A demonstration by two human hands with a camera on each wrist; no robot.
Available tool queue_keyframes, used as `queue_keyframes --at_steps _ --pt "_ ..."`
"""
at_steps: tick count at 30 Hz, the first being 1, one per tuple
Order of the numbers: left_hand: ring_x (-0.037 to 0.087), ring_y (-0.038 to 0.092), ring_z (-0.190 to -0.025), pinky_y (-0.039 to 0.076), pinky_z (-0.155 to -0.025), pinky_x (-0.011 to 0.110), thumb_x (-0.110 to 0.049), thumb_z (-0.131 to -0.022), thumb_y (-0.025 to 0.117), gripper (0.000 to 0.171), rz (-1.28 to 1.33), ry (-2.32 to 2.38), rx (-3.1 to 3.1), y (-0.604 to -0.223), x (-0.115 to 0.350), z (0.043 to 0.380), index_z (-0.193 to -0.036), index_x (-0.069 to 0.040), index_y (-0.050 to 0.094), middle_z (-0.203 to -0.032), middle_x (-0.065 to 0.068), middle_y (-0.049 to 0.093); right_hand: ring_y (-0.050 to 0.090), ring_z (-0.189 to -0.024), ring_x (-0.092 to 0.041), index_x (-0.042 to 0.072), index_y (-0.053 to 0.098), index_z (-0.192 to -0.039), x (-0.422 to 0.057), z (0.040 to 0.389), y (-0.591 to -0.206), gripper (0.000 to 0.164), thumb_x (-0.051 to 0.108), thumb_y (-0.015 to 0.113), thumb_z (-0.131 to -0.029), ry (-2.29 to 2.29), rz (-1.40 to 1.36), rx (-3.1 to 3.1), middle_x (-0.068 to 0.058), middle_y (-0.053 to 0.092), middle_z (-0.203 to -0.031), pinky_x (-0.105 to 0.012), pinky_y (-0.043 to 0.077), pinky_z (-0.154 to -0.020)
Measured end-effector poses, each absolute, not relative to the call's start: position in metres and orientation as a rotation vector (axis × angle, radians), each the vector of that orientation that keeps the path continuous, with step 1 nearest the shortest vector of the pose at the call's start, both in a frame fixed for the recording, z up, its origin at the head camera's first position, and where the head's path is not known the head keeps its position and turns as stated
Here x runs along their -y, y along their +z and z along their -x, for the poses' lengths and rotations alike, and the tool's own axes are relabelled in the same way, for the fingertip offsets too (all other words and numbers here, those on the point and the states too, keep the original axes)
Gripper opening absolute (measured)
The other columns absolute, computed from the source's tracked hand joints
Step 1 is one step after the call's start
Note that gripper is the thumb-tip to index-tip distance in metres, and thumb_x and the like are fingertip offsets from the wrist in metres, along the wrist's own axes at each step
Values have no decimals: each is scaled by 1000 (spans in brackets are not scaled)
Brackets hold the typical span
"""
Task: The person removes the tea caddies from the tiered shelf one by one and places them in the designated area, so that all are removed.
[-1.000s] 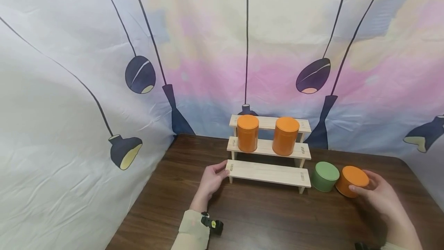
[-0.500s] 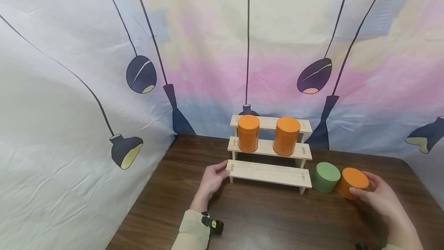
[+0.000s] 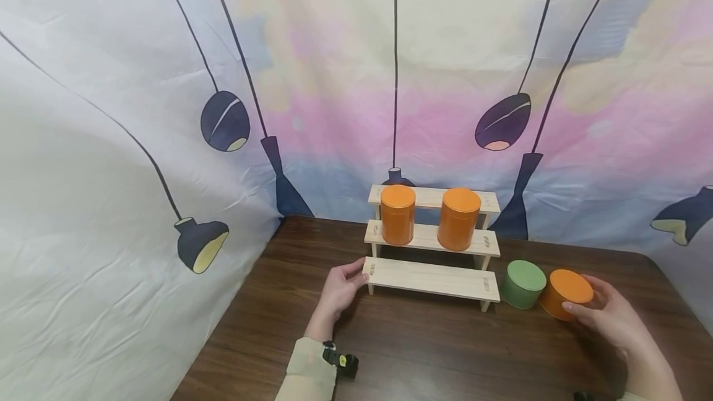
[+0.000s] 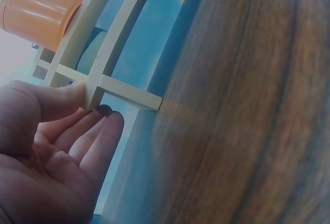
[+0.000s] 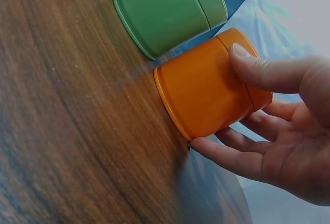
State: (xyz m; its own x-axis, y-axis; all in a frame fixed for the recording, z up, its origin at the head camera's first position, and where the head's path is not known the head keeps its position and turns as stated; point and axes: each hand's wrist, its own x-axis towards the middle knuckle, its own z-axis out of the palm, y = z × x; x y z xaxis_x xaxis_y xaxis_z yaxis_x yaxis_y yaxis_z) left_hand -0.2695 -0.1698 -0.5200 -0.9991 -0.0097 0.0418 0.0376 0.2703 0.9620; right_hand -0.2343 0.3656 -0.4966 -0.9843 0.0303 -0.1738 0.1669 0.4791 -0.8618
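Note:
My left hand pinches the left end of the lowest board of a three-step wooden shelf. In the left wrist view the thumb lies on that board's end and the fingers are below it. At the right my right hand grips a short orange tin with a lid, thumb on the near side and fingers round the far side. The right wrist view has its base down at the wooden table. A short green tin stands just left of it, beside the shelf's right end.
Two taller orange tins, one on the left and one on the right, stand on the middle board. The top board is behind them. A cloth printed with lamps hangs behind the dark wooden table.
My right hand and the short orange tin have shifted very slightly toward me. My left hand stays at the shelf's end, and the other tins stand where they were.

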Motion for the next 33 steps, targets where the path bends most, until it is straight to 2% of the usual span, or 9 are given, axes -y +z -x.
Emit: queue_keyframes --at_steps 4,8,17,22,33 --pt "32 63 -133 47 -114 52 -7 -103 69 42 17 -1885 2469 -521 170 270 -145 -1 65 -148 18 63 22 -147 -68 -14 -3 -163 -366 235 -495 108 23 78 -101 -1546 -171 -2553 -49 3 -163 -21 60 -79" --pt "33 63 -134 46 -115 53 -7 -103 69 42 10 -1885 2468 -521 171 270 -144 -1 65 -148 18 63 18 -148 -68 -14 -3 -163 -366 234 -494 109 22 78 -100 -1547 -158 -2557 -48 2 -164 -17 58 -78" --pt "33 62 -135 44 -116 55 -8 -103 69 42 -1 -1880 2473 -520 170 269 -144 -2 66 -147 17 64 19 -147 -68 -13 -2 -163 -368 236 -496 110 24 79 -100 -1524 -173 -2573 -48 5 -163 -13 55 -75" --pt "34 62 -135 45 -115 55 -8 -103 69 42 -7 -1866 2482 -519 169 269 -145 -2 66 -147 17 64 27 -144 -66 -14 0 -163 -367 235 -497 107 23 78 -100 -1527 -163 -2592 -50 12 -161 -14 54 -76" --pt "33 62 -136 44 -116 55 -9 -104 69 42 -6 -1862 2486 -522 169 271 -145 -3 66 -147 16 64 27 -145 -66 -13 -2 -164 -366 234 -499 108 26 77 -101 -1559 -187 -2564 -49 12 -162 -13 53 -75"
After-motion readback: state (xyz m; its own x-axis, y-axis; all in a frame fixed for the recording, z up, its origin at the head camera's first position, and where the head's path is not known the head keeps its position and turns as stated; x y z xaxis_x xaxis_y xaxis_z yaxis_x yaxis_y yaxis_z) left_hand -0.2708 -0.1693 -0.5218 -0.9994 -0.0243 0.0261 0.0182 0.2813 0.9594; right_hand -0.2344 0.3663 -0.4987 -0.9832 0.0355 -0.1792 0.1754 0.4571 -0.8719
